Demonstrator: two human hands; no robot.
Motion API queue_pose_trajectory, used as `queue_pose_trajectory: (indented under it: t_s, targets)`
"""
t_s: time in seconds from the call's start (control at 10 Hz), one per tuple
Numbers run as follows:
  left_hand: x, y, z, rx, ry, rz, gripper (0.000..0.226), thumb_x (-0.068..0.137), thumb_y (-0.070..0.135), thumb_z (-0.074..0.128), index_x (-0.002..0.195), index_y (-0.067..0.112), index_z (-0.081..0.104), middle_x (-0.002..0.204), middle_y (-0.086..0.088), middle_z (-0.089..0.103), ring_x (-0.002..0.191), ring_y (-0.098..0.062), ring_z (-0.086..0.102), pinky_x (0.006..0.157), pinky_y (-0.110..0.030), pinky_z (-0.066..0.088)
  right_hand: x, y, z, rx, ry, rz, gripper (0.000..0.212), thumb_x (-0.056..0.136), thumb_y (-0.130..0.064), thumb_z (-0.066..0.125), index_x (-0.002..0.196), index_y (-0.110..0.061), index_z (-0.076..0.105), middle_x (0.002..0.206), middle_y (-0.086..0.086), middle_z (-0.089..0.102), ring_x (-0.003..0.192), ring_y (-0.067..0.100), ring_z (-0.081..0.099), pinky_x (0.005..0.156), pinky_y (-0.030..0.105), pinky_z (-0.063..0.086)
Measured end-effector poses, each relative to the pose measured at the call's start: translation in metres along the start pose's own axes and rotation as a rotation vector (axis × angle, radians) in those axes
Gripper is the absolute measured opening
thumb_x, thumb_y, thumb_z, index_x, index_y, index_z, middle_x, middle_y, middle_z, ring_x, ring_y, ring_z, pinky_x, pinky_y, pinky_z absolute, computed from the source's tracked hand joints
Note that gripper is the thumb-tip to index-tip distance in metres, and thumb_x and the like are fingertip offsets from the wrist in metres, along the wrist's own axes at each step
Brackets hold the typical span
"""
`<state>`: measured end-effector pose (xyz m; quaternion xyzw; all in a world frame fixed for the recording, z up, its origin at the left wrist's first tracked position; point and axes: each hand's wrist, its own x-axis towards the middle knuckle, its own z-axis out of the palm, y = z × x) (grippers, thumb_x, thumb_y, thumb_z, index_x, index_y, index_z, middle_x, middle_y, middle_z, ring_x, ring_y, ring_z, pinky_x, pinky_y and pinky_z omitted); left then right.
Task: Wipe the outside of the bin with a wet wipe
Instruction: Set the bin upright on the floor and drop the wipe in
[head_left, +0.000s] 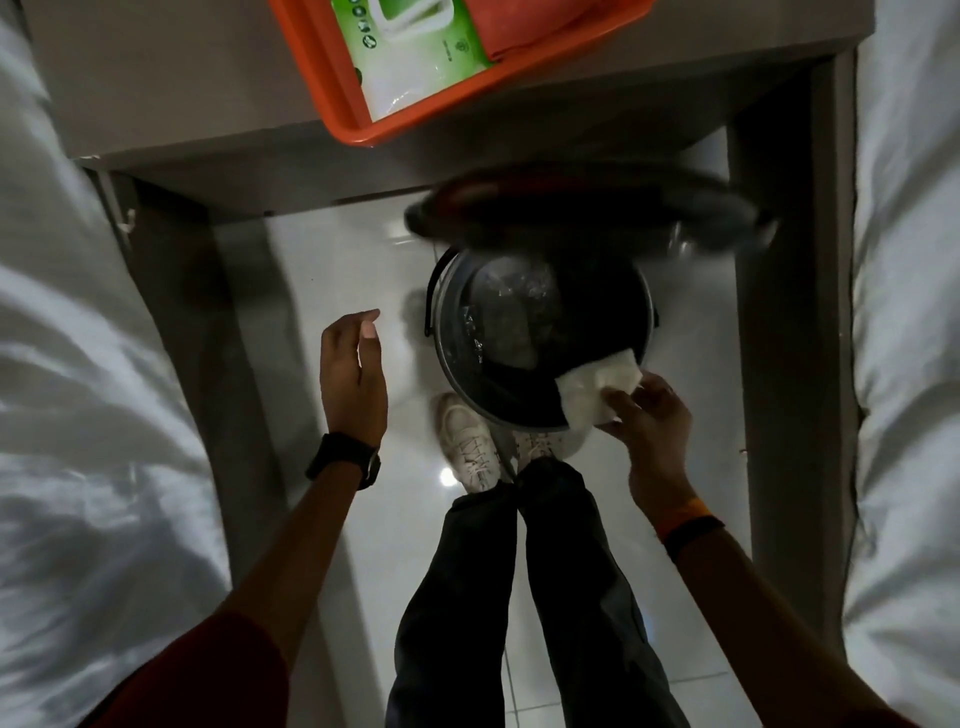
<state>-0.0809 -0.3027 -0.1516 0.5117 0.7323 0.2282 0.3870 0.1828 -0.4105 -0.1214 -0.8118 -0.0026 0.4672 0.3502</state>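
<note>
- We see the round pedal bin (447, 332) on the floor under the side table (156, 130), just ahead of our shoes
- Our right hand (649, 415) pinches the white wet wipe (597, 389) against the bin's near right rim
- Our left hand (353, 374) hovers loose and empty, left of the bin
- The bin looks dark and glossy; its lid seems raised, though blurred

Place: I read this as a bedroom.
Beds: white bedding (78, 415) at 9 and 3 o'clock.
Between: small table (171, 104) at 12, tiled floor (322, 270).
</note>
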Motion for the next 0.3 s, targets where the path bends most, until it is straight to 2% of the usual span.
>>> queue_pose_trajectory:
  t_s: [0.1,0.2,0.3]
  targets:
    - [0.008,0.003,0.006,0.024,-0.02,0.029,0.03,0.106,0.021,0.037,0.118,0.012,0.063,0.121,-0.006,0.057,0.112,-0.01,0.052,0.094,0.003,0.029,0.015,-0.013,0.032,-0.116,-0.071,-0.086,0.018,0.097,-0.003,0.066,0.114,-0.008,0.066,0.117,0.014,0.07,0.097,0.023,0.071,0.056,0.019,0.063]
    - [0.013,0.008,0.014,0.092,-0.057,0.064,0.03,0.106,0.022,0.037,0.119,0.014,0.062,0.121,-0.007,0.058,0.107,-0.003,0.049,0.091,0.006,0.028,0.055,-0.025,0.075,-0.299,-0.17,-0.097,0.029,0.099,-0.004,0.064,0.127,0.0,0.065,0.129,0.02,0.068,0.104,0.029,0.072,0.065,0.029,0.068]
    - [0.02,0.012,0.023,0.112,-0.058,0.062,0.031,0.106,0.026,0.036,0.121,0.015,0.061,0.122,-0.006,0.057,0.108,-0.005,0.051,0.09,0.005,0.028,0.08,-0.033,0.091,-0.396,-0.202,-0.014,0.037,0.098,-0.009,0.066,0.134,0.001,0.061,0.134,0.025,0.067,0.111,0.039,0.072,0.087,0.048,0.066]
